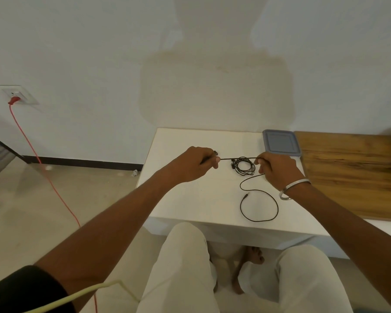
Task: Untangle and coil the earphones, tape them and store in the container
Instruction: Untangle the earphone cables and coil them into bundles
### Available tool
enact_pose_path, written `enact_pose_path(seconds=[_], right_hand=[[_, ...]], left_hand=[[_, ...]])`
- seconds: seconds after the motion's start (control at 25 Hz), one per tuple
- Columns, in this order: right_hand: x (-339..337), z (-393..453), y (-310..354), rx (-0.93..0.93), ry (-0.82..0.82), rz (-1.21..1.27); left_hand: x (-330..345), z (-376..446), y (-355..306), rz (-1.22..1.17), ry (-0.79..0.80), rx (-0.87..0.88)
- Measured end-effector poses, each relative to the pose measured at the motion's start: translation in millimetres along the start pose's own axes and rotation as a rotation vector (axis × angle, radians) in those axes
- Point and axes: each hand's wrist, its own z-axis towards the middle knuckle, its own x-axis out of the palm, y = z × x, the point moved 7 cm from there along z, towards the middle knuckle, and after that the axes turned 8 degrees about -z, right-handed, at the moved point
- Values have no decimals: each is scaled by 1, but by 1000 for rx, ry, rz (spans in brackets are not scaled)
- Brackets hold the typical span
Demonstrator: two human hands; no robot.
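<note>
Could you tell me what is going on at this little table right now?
A seated person is working on black wired earphones. The left hand and right hand each pinch the cable, holding a straight stretch between them above the white table. A tangled bunch hangs near the right hand, and the plug end lies in a loose loop on the table. A grey-lidded container sits closed at the table's far edge. No tape is visible.

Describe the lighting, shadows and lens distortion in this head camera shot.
Head view: soft, even light, no glare on the white table; a broad, faint shadow of the person falls on the wall; wide-angle bending curves the floor edge and stretches both forearms; the left hand, right hand and earphone cable look fairly sharp, the frame's edges softer.
</note>
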Motion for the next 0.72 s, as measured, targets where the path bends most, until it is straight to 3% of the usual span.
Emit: enact_pose_path(seconds=[0.16,0.36,0.72], right_hand=[[14,-5,21,-81,115,3],[7,-4,78,-325,82,196],[-20,0,52,-151,-58,269]], left_hand=[[9,3,-2,-4,26,9],[19,9,-15,-4,41,80],[13,6,3,-26,44,-24]])
